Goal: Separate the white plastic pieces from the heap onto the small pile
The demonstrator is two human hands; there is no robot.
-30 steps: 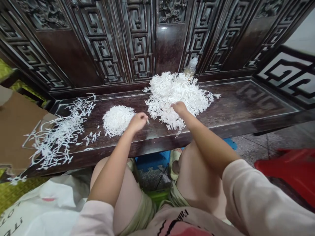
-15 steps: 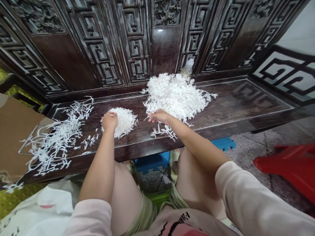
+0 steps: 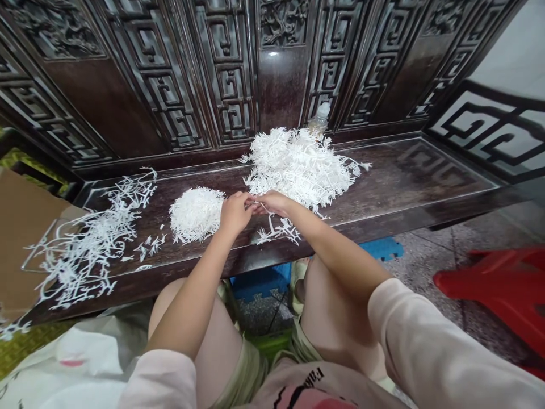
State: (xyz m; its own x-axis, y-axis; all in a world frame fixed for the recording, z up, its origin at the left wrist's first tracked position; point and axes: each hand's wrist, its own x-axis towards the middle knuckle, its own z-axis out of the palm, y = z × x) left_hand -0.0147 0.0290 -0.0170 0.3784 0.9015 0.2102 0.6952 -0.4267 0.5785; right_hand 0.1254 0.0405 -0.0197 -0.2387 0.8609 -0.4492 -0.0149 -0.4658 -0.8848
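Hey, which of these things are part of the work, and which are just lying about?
Part of the work: left hand, right hand, white plastic heap, packed mound, loose scatter.
Lying about: water bottle, red stool, cardboard, white bag.

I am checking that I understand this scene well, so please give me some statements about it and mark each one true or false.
1. The left hand and the right hand meet at the fingertips above the dark carved wooden bench. True.
2. The compact white mound lies to the right of the large loose pile of white branched pieces. False: it lies to the left of that pile.
3. A clear plastic bottle stands behind the large loose pile. True.
4. The left hand grips a pair of scissors. False: no scissors show.
5. The stool on the floor at the right is blue. False: it is red.
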